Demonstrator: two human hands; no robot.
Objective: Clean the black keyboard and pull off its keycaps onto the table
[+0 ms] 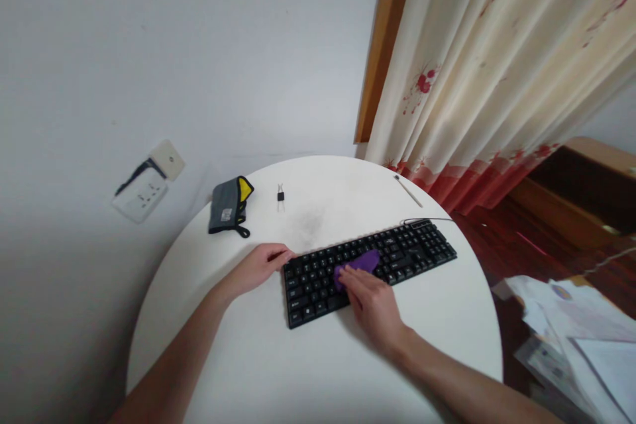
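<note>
A black keyboard [397, 256] lies at a slant on the round white table [278, 371]. My left hand [261, 265] rests by its upper left corner, thumb and fingers closed on the edge. On the keys left of the middle, my right hand [372, 301] presses a soft purple lump of what looks like cleaning gel [365, 262], with the fingers together on it. Part of the gel spreads out beyond the fingertips; the rest is hidden under them. The keyboard's cable [427, 219] runs from its back edge toward the right.
A folded grey cloth with yellow lining [224, 205] lies at the table's back left. Beside it is a small wire keycap puller [281, 197]. A thin brush [408, 191] lies near the back right edge. Grey dust marks the tabletop behind the keyboard. Papers [571, 318] are at the right.
</note>
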